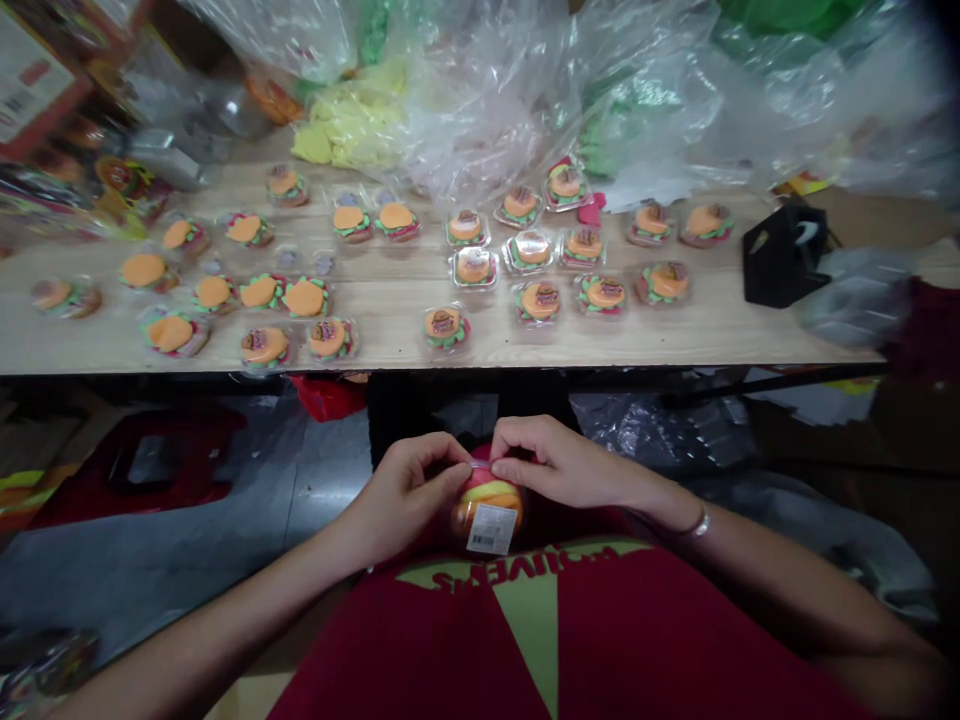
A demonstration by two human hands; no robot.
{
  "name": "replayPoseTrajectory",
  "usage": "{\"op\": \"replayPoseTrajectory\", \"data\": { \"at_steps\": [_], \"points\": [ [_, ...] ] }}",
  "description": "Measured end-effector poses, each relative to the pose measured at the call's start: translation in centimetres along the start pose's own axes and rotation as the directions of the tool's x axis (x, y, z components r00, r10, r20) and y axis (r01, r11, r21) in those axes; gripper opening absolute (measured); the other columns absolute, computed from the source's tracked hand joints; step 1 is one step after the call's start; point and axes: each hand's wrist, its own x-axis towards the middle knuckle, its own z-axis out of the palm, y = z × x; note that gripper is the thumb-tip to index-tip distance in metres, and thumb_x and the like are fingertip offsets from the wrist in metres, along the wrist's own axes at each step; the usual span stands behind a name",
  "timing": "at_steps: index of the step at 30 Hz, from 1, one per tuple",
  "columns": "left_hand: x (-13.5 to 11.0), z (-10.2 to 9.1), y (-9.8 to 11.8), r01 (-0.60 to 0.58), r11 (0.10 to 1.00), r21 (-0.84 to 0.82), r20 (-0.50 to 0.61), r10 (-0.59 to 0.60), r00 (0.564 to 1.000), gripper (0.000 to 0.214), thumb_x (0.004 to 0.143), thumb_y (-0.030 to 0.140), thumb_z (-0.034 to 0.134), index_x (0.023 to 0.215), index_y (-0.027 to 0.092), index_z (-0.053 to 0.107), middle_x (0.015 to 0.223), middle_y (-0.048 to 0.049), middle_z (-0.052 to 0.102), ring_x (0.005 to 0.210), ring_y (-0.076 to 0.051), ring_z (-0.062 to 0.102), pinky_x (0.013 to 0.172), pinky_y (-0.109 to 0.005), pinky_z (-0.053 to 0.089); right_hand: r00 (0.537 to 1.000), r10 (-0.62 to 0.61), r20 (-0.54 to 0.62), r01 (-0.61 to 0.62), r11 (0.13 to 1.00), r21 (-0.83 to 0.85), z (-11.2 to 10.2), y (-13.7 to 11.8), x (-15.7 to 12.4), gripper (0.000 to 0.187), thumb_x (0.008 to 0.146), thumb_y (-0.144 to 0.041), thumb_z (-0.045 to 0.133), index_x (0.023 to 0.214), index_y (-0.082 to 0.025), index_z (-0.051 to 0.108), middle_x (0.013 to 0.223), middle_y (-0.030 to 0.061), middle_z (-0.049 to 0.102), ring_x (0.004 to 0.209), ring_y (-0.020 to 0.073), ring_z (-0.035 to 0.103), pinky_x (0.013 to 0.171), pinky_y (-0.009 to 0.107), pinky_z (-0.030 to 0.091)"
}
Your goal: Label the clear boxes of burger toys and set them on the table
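Close to my body I hold a clear plastic package with a toy burger (489, 505) inside, and a white barcode label (492, 529) faces up on it. My left hand (411, 492) pinches the left side of the package's upper edge between thumb and fingers. Opposite it, my right hand (551, 462) pinches the same edge just to the right. A small strip of clear plastic shows between the fingertips. On the table (390, 340) ahead lie several similar packaged burgers, among them one (445, 327) near the front edge.
Crumpled clear plastic bags (495, 100) and yellow pieces (352, 125) pile up along the back. At the right stands a black tape dispenser (784, 252). A red stool (150, 460) is on the floor at left. Boxes (34, 85) stack at the far left.
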Motion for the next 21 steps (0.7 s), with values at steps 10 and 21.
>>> {"op": "replayPoseTrajectory", "data": {
  "at_steps": [10,21],
  "points": [
    [1.7,-1.2,0.6,0.018,1.000,-0.001,0.233,-0.017,0.972,0.018,0.078,0.031,0.059,0.067,0.017,0.062,0.058,0.0011,0.057,0.053,-0.011,0.047,0.047,-0.020,0.034,0.993,0.020,0.115,-0.032,0.994,0.101,-1.1,1.0,-0.7,0.012,0.086,-0.018,0.054,0.088,-0.018,0.066,0.081,0.0012,0.065,0.072,0.0123,0.058,0.065,0.023,0.044],
    [3.0,-1.4,3.0,-0.034,0.977,0.210,0.435,-0.063,0.898,0.013,0.069,0.015,0.059,0.057,0.018,0.061,0.050,0.0030,0.053,0.045,-0.011,0.043,0.042,-0.021,0.029,0.995,-0.031,0.096,0.050,0.978,-0.205,-0.4,-1.7,-0.1,0.015,0.076,-0.005,0.056,0.073,-0.018,0.062,0.071,0.0017,0.059,0.065,0.0144,0.054,0.061,0.027,0.039]
  ]
}}
